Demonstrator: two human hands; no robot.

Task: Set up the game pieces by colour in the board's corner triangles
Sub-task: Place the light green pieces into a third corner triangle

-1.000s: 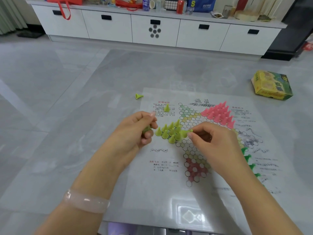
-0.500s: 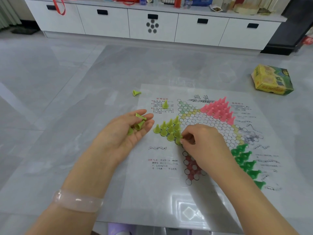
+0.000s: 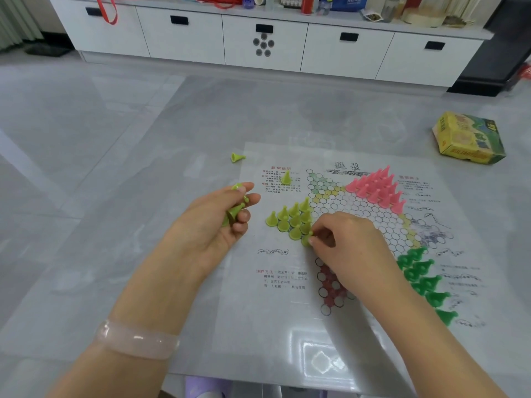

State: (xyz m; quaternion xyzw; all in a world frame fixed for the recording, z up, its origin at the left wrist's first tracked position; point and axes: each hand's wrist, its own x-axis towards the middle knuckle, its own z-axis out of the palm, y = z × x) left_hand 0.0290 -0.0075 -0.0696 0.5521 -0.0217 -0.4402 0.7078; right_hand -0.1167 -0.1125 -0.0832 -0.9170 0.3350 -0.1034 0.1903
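A paper game board [image 3: 287, 311] lies flat on the grey table. Several lime-green pieces [image 3: 293, 218] stand in its left corner triangle. My right hand [image 3: 344, 248] pinches one lime-green piece [image 3: 306, 240] at the lower edge of that group, its base down on the board. My left hand [image 3: 218, 222], palm up just left of the board, holds a few more lime-green pieces [image 3: 233, 215] in its curled fingers. Pink pieces [image 3: 376, 188] fill the top triangle and dark green pieces [image 3: 422, 280] line the right one.
One lime piece [image 3: 237, 157] lies on its side on the table beyond the board's left corner; another [image 3: 286, 178] stands on the printed text. A yellow game box [image 3: 468, 137] sits far right. White drawers [image 3: 264, 41] run along the back.
My right hand has carried a lime piece from above the group down to the board at the group's lower edge. My left hand opened, then curled again round its spare pieces.
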